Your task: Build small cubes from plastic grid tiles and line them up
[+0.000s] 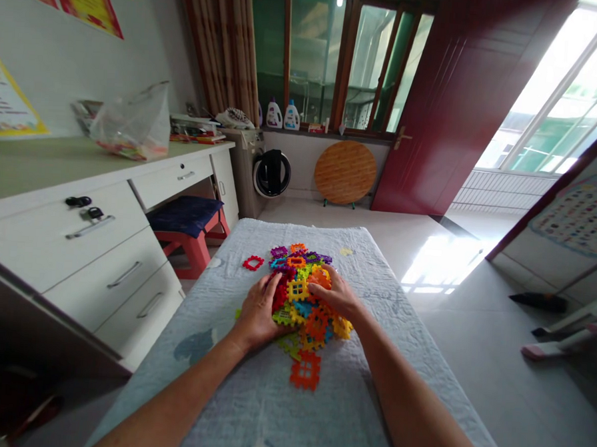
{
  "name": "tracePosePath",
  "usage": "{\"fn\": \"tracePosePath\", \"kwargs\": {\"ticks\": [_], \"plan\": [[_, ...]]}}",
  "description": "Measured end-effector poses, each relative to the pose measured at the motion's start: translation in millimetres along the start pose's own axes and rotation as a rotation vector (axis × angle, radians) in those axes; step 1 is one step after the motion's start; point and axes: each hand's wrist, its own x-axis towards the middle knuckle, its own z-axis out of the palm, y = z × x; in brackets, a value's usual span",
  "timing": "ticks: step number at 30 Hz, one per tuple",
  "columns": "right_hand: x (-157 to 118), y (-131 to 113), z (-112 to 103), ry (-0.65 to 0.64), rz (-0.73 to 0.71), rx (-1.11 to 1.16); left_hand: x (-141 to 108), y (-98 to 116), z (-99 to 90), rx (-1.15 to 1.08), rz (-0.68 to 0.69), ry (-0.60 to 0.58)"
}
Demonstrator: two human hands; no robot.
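Note:
Several bright plastic interlocking blocks (316,323), square with notched edges, lie heaped on the cloth-covered table (210,379). My left hand (260,308) rests against the left side of the heap, thumb apart from the fingers, next to dark red blocks (280,296). Over the right side, my right hand (341,294) has its thumb and fingers closed around an orange block (320,276), partly hidden by the hand. A yellow window-shaped block (297,290) sits between both hands. Nearest me lies a flat orange-red block (305,370); a red frame-shaped block (253,263) lies apart at the far left.
Left of the table are a white desk with drawers (102,240) and a red stool with a dark blue seat (189,216). A washing machine (246,174), a round wooden tabletop (345,172) and a dark red door (449,111) stand beyond.

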Motion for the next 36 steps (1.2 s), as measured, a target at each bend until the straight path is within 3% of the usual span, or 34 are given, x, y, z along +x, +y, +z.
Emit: {"fn": "tracePosePath", "kwargs": {"ticks": [9,14,20,28,36], "plan": [[0.2,4.3,3.7,-0.052,-0.028,0.223,18.3,14.7,9.7,-0.25,0.1,-0.009],[-2.3,0.6,2.7,-0.116,-0.028,0.598,24.5,20.6,11.3,-0.431,0.106,-0.024],[-8.4,-12.1,-0.3,-0.15,-0.066,0.855,34.8,24.1,0.8,-0.739,0.014,0.035],[-5.9,-6.6,3.2,-0.082,0.057,0.934,47.2,34.2,-17.3,-1.055,-0.233,0.149],[3.6,3.5,9.3,0.108,0.074,1.213,51.9,39.1,-25.2,-1.333,-0.344,0.257]]}}
